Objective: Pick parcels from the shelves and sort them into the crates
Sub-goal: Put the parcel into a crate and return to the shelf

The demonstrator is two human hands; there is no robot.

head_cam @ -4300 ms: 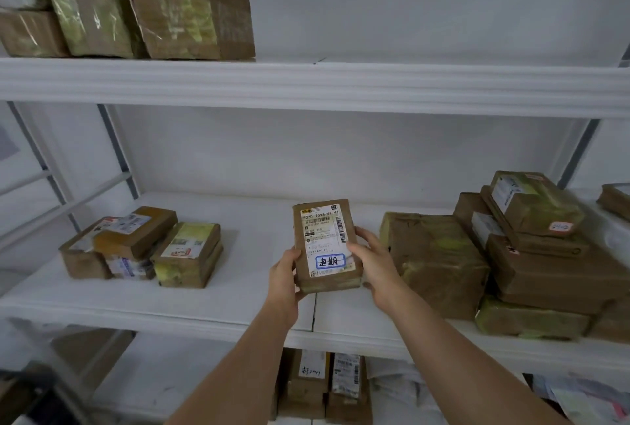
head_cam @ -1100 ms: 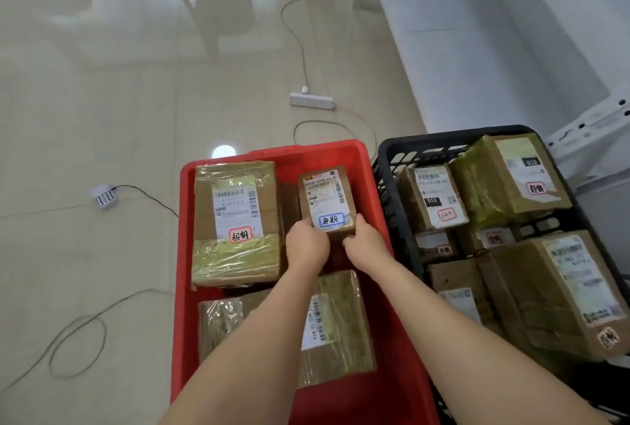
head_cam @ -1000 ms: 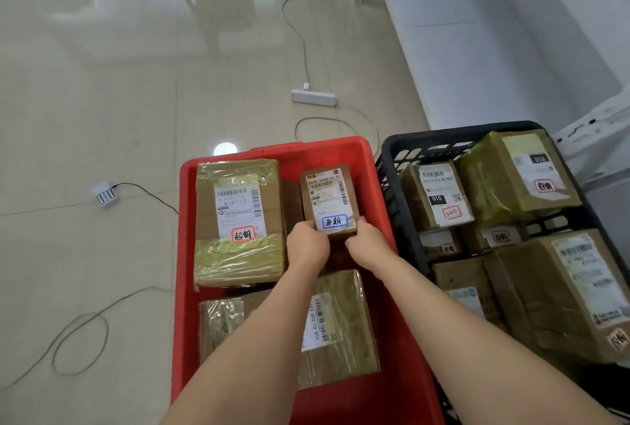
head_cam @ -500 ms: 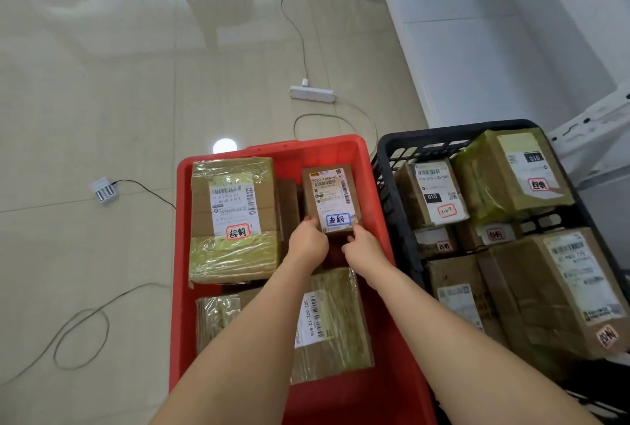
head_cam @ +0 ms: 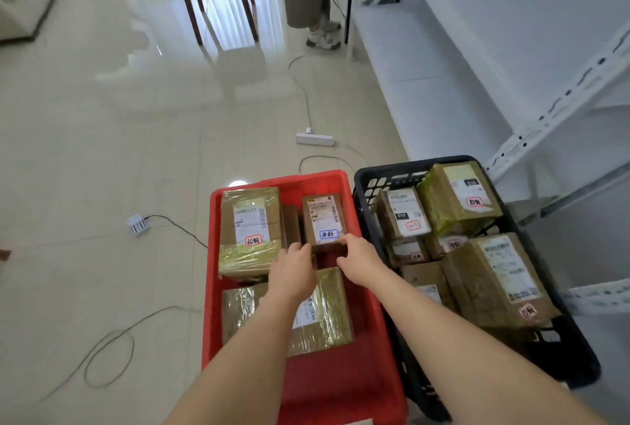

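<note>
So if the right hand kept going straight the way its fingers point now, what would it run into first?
The right hand points away from the person and slightly left, its fingers already on the near edge of the small blue-tagged parcel in the red crate. It would meet that parcel first; past it probably the crate's far wall.

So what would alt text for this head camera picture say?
Two bare hands, left and right, hold a small blue-tagged parcel at its near end in a red crate of taped parcels. A black crate of parcels stands alongside on the right.
</note>
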